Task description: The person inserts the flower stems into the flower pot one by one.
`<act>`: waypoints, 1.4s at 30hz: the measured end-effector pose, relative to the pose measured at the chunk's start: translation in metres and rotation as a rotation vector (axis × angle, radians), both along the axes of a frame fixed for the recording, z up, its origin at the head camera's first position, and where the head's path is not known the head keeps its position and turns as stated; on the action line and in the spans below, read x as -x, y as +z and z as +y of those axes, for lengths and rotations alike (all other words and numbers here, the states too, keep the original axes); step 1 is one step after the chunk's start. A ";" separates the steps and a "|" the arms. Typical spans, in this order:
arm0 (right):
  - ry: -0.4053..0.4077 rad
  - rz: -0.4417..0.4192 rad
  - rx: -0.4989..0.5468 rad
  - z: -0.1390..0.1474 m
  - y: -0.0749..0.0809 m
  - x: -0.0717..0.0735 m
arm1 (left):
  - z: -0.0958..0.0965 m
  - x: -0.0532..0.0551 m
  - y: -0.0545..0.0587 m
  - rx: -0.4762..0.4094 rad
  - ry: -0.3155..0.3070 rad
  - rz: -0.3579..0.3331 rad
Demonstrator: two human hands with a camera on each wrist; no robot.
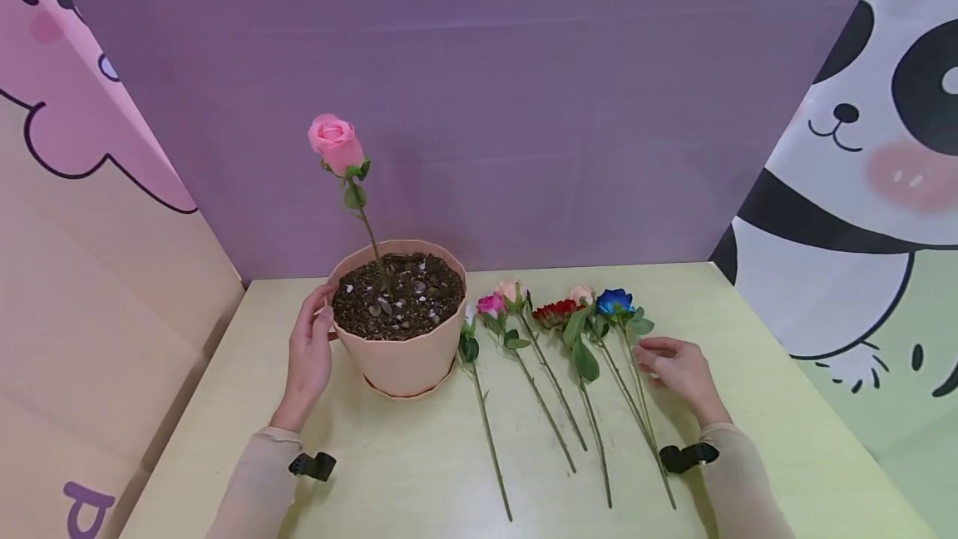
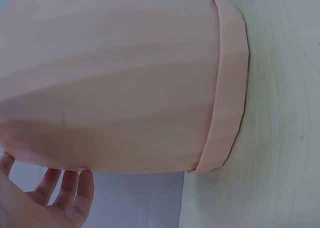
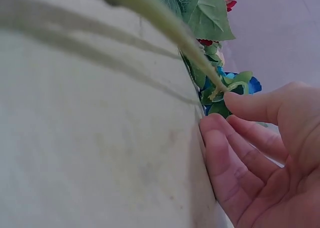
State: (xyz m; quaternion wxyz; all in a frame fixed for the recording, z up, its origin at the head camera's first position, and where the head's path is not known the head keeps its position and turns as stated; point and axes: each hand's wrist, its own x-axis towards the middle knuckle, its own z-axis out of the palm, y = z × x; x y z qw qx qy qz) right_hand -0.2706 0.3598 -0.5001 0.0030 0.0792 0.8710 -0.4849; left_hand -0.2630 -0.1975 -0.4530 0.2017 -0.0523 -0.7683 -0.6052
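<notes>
A pink rose stands upright in the dark soil of a pale pink flowerpot. My left hand rests against the pot's left side near the rim, fingertips on its wall in the left wrist view. On the right, my right hand is beside the stem of a blue rose lying on the table. In the right wrist view the thumb meets the green stem, while the fingers sit below it, apart from the thumb.
Between pot and right hand lie a white flower, a magenta flower, pale peach roses and a red flower, stems toward me. The pot stands in a saucer on the wooden table. A purple backdrop rises behind.
</notes>
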 end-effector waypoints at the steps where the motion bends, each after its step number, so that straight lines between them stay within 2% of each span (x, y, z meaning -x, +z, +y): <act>1: 0.000 -0.001 0.003 -0.001 0.000 0.000 | 0.000 0.000 0.000 0.002 -0.001 -0.001; 14: 0.064 0.007 0.031 -0.003 -0.004 0.001 | 0.000 -0.003 0.002 0.004 -0.007 -0.013; 21: 0.065 -0.007 0.020 -0.004 -0.003 0.000 | -0.001 -0.001 0.000 0.008 0.004 -0.010; 32: 0.068 0.019 0.042 -0.004 0.001 -0.001 | -0.001 0.000 0.001 0.007 -0.004 -0.007; 38: 0.051 0.039 0.069 -0.007 0.007 -0.002 | -0.001 0.000 0.002 0.000 -0.012 -0.018; 42: 0.048 0.057 0.102 -0.012 0.019 -0.001 | -0.002 0.001 0.001 -0.014 -0.015 -0.010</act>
